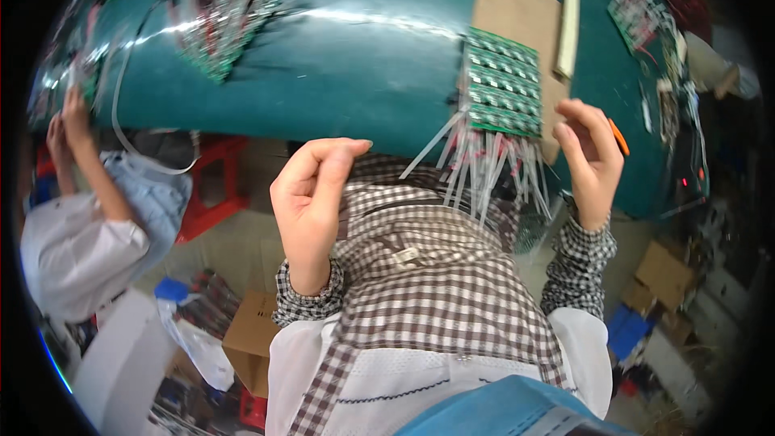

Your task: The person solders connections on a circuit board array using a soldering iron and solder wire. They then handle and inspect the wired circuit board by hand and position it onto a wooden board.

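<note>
My left hand (311,203) is raised in front of the table edge, its fingers curled and the thumb pressed to the index finger. Whatever may be in that pinch is too small to make out. On the right, my right hand (594,163) hovers with bent fingers, thumb and fingertips apart. Nothing shows between them. Between the hands lies a green circuit board panel (504,85) with rows of small parts. White and red wires (492,165) hang from its near side over the table edge. Partly hidden behind my right hand is an orange object (619,137).
The panel lies partly on a brown board (513,0), with a pale strip (568,24) beside it. More wired circuit boards (218,48) sit at far left on the green table (363,56). Another person (89,226) works at left, near a red stool (211,194). Cardboard boxes (252,335) stand below.
</note>
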`<state>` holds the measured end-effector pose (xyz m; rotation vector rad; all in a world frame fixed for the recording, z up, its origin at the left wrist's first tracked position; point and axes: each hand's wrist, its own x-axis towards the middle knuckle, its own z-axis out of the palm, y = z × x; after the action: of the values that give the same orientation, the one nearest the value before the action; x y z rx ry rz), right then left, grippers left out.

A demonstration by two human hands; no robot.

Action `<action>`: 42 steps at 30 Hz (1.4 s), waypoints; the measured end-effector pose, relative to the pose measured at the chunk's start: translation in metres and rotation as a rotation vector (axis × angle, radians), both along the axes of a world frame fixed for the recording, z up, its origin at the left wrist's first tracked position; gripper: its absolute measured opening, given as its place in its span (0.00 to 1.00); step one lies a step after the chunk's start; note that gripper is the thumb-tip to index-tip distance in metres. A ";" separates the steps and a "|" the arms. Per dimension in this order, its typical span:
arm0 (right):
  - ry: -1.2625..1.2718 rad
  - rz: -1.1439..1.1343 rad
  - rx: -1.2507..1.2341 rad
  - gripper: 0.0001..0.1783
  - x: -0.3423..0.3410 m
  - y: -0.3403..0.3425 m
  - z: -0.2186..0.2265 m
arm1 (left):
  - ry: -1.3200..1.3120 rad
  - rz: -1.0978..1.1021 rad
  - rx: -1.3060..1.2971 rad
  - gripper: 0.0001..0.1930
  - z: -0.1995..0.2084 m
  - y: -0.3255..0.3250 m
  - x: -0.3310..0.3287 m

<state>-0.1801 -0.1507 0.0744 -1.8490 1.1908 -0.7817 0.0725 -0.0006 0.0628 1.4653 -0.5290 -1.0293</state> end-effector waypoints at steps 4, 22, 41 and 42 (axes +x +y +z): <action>-0.144 -0.222 0.125 0.21 -0.026 0.005 -0.020 | 0.029 -0.115 -0.051 0.10 -0.013 -0.044 -0.025; -1.047 0.913 0.788 0.14 0.022 0.036 0.025 | -0.097 -0.211 0.052 0.11 0.000 -0.080 -0.060; -0.152 -0.023 0.206 0.20 -0.036 0.032 -0.002 | -0.278 -0.101 0.040 0.10 -0.013 -0.079 -0.055; -0.357 -0.311 0.335 0.23 -0.031 0.028 -0.011 | -0.274 -0.111 0.037 0.10 -0.017 -0.083 -0.058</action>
<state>-0.2115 -0.1226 0.0638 -1.2095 1.2947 -0.9687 0.0145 -0.0835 0.0460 1.6361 -0.7982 -0.9326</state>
